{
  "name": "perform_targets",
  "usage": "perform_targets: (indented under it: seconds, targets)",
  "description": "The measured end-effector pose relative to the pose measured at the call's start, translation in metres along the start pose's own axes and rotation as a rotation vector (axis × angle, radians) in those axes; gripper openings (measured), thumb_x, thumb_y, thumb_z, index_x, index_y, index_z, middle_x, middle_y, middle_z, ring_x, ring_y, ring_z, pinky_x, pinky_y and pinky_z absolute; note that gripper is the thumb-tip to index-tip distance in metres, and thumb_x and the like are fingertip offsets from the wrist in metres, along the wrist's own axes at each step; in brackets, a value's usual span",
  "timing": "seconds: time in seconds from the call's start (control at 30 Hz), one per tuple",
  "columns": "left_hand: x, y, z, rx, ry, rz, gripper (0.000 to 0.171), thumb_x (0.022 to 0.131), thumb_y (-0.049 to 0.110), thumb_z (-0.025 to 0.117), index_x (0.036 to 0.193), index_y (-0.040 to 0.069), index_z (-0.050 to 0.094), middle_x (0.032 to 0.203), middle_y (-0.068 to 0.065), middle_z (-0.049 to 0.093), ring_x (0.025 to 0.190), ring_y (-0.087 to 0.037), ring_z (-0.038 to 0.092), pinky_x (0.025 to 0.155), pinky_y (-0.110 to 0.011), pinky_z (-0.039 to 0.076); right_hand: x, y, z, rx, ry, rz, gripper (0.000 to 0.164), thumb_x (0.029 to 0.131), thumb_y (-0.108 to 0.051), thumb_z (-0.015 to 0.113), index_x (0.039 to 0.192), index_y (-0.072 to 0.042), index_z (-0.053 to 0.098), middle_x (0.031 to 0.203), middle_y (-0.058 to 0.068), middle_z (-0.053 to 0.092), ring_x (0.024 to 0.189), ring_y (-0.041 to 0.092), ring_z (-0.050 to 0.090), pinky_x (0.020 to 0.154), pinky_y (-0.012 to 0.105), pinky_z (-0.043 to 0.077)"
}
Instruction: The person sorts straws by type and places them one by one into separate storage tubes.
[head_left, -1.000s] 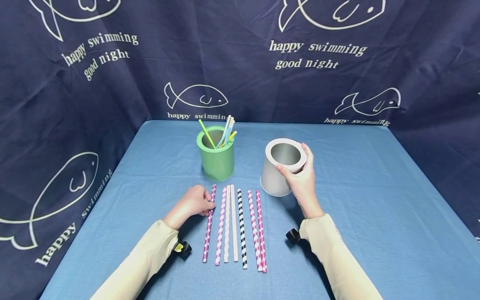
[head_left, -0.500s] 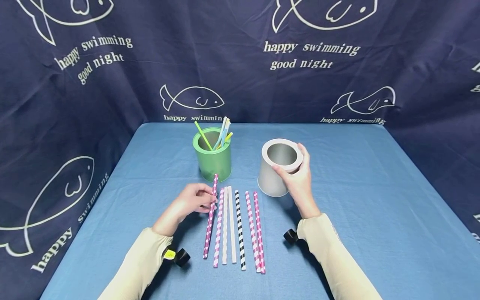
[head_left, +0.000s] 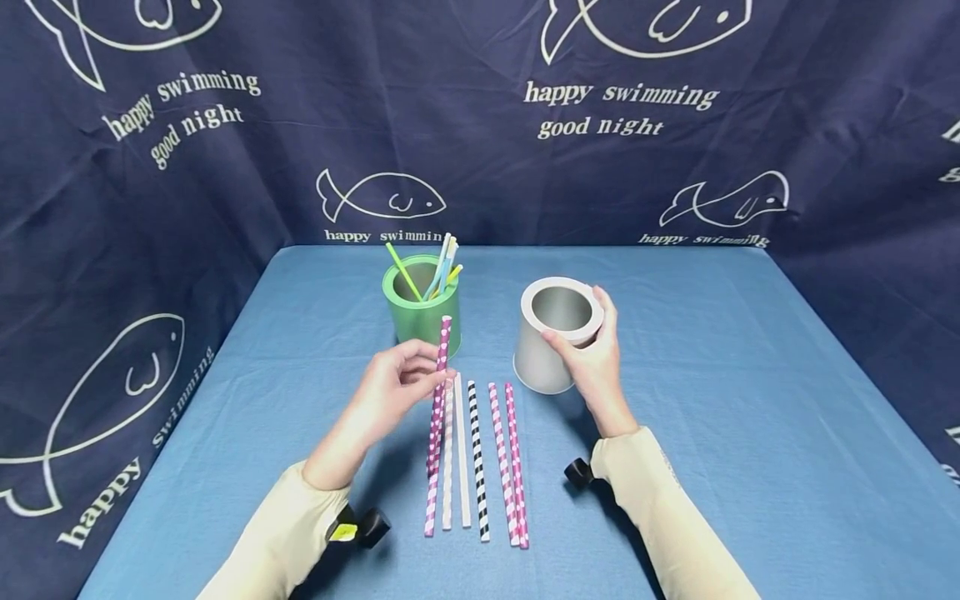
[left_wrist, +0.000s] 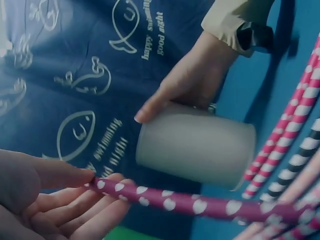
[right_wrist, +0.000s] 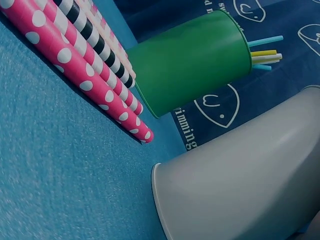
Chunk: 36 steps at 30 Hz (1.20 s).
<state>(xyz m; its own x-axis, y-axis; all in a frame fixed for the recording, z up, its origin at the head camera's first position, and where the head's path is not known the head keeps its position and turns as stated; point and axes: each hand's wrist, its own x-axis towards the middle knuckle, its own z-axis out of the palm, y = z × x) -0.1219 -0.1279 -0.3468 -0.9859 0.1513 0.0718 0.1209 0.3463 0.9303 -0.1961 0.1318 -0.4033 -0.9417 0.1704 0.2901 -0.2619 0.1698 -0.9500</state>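
Observation:
My left hand (head_left: pixel 393 387) pinches a purple paper straw with white hearts (left_wrist: pixel 195 205) between thumb and fingers, near its upper end. In the head view that straw is raised and overlaps the purple-striped straw (head_left: pixel 431 504). My right hand (head_left: pixel 596 354) grips the rim of a light grey can (head_left: pixel 536 358), thumb on the near side and fingers around the right. The can stands tilted in the head view, its opening showing nothing inside. Most of the right hand is out of the right wrist view.
A green can (head_left: pixel 423 321) holding several thin coloured straws (head_left: pixel 444 267) stands at the back left. On the blue cloth lie a white straw (head_left: pixel 462 467), a black-striped straw (head_left: pixel 478 475), a pink-striped straw (head_left: pixel 504 475) and a pink dotted straw (head_left: pixel 517 483). A dark curtain hangs behind.
My left hand has picked up the purple heart straw from the table's left side and carried it up and rightward, over the neighbouring straws. The right hand keeps holding the grey can.

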Motion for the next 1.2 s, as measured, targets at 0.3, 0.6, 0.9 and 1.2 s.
perform_targets:
  seconds: [0.3, 0.6, 0.9, 1.2]
  targets:
    - [0.001, 0.032, 0.01, 0.078, 0.271, 0.306, 0.018, 0.087, 0.006, 0.07, 0.104, 0.004, 0.065, 0.098, -0.009, 0.076, 0.089, -0.02, 0.072, 0.073, -0.023, 0.059, 0.001, 0.001, 0.001, 0.002, 0.004, -0.016, 0.095, 0.073, -0.013, 0.083, 0.15, -0.016, 0.029, 0.151, 0.001, 0.04, 0.13, 0.018, 0.044, 0.109, 0.031, 0.032]
    - [0.01, 0.044, 0.024, 0.063, 0.413, 0.657, 0.018, 0.087, 0.001, 0.067, 0.104, -0.001, 0.061, 0.1, -0.013, 0.074, 0.094, -0.022, 0.072, 0.076, -0.024, 0.059, -0.008, -0.024, 0.002, -0.009, -0.012, 0.02, 0.093, 0.075, -0.008, 0.078, 0.151, -0.006, 0.024, 0.152, 0.012, 0.038, 0.13, 0.026, 0.043, 0.105, 0.027, 0.033]
    - [0.023, 0.058, 0.041, -0.108, 0.486, 0.825, 0.016, 0.087, -0.007, 0.063, 0.101, -0.01, 0.056, 0.099, -0.024, 0.072, 0.097, -0.02, 0.071, 0.074, -0.027, 0.059, -0.014, -0.038, 0.001, -0.007, -0.018, 0.032, 0.091, 0.077, -0.007, 0.077, 0.151, -0.003, 0.023, 0.152, 0.014, 0.037, 0.13, 0.028, 0.043, 0.109, 0.034, 0.032]
    - [0.042, 0.059, 0.065, -0.257, 0.475, 0.905, 0.017, 0.086, -0.013, 0.06, 0.101, -0.014, 0.053, 0.097, -0.031, 0.069, 0.096, -0.033, 0.07, 0.084, -0.034, 0.059, -0.014, -0.038, 0.002, -0.022, -0.016, 0.023, 0.091, 0.077, -0.008, 0.076, 0.15, -0.002, 0.023, 0.153, 0.015, 0.035, 0.131, 0.029, 0.042, 0.11, 0.037, 0.033]
